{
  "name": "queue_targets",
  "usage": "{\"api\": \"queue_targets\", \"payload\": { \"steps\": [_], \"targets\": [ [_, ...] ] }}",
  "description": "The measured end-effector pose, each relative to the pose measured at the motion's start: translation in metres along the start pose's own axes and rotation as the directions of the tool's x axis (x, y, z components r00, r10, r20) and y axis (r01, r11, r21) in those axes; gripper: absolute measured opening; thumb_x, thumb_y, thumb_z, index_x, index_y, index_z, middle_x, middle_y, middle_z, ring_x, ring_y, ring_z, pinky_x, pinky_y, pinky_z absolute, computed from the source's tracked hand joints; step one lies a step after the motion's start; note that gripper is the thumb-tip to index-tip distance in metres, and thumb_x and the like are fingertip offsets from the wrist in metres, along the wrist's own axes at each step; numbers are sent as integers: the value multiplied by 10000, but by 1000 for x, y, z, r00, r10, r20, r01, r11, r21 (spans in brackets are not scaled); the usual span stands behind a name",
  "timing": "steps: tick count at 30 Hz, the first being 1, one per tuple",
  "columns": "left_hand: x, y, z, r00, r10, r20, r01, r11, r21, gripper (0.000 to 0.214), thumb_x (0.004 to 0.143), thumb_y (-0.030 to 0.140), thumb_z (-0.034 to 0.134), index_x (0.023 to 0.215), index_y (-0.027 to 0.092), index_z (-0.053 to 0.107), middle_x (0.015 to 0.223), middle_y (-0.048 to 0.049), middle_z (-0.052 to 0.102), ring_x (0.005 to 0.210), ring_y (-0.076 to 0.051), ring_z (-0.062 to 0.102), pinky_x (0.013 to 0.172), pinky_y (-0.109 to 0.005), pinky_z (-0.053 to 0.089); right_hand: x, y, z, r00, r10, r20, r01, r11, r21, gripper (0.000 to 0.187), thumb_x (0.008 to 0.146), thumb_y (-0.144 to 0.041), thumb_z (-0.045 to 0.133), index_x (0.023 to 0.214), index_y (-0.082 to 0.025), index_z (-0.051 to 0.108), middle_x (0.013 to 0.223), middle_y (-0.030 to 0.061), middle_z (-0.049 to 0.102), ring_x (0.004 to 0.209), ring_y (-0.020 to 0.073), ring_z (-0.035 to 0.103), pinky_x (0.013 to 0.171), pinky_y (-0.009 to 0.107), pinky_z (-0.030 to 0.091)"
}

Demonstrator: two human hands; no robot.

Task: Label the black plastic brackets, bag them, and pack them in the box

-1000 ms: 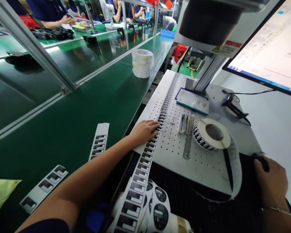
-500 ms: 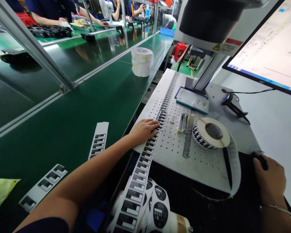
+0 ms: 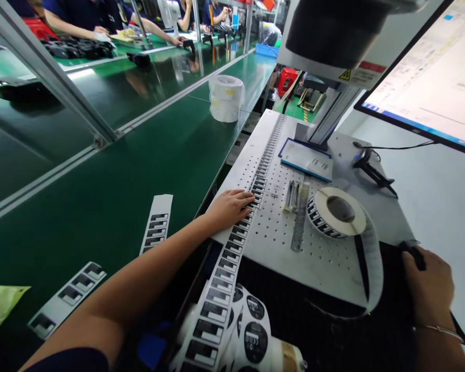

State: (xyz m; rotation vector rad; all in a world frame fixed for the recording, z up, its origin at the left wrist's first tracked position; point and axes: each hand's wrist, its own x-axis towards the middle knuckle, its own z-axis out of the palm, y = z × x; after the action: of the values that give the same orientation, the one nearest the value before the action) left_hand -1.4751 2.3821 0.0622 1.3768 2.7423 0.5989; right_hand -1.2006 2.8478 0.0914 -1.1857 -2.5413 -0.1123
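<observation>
My left hand (image 3: 228, 208) lies flat, fingers stretched, on a long strip of black-and-white labels (image 3: 232, 247) running along the left edge of a perforated metal plate (image 3: 318, 258). My right hand (image 3: 430, 289) is curled over a black computer mouse (image 3: 413, 253) at the lower right. A roll of labels (image 3: 337, 212) lies flat on the plate, its tail looping toward me. Under a dark machine head (image 3: 333, 31) sits a white card in a blue frame (image 3: 306, 160).
A metal ruler (image 3: 300, 217) and small tool lie mid-plate. A handheld scanner (image 3: 368, 165) and monitor (image 3: 430, 77) stand at the right. On the green bench (image 3: 139, 155) are cut label strips (image 3: 155, 225), a white tape roll (image 3: 225, 98) and yellow paper (image 3: 0, 310). Other people work far back.
Both hands stay in place. The view has drifted slightly; a person at the far bench has stretched an arm forward.
</observation>
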Motion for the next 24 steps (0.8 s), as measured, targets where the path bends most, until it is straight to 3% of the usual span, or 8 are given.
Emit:
{"api": "queue_targets", "payload": {
  "steps": [9,24],
  "targets": [
    [0,-1,2,1000,5,-4,-5,1000,9,433,987,366,464,1377,205,562,1435,-37,566,1354,-262,472,1121,-443,384,-1,-7,-4,998,66,21,-68,994,87,699,784,-613,381,1282,-186,622,1348,156,592,1296,333,481,1031,462,410],
    [0,-1,2,1000,6,-5,-6,1000,9,436,978,357,472,1381,217,563,1428,-46,572,1360,-259,469,1125,-438,384,0,3,3,999,28,19,-30,996,81,668,841,-600,385,1315,-179,596,1355,158,581,1317,323,462,1058,444,391]
  ]
}}
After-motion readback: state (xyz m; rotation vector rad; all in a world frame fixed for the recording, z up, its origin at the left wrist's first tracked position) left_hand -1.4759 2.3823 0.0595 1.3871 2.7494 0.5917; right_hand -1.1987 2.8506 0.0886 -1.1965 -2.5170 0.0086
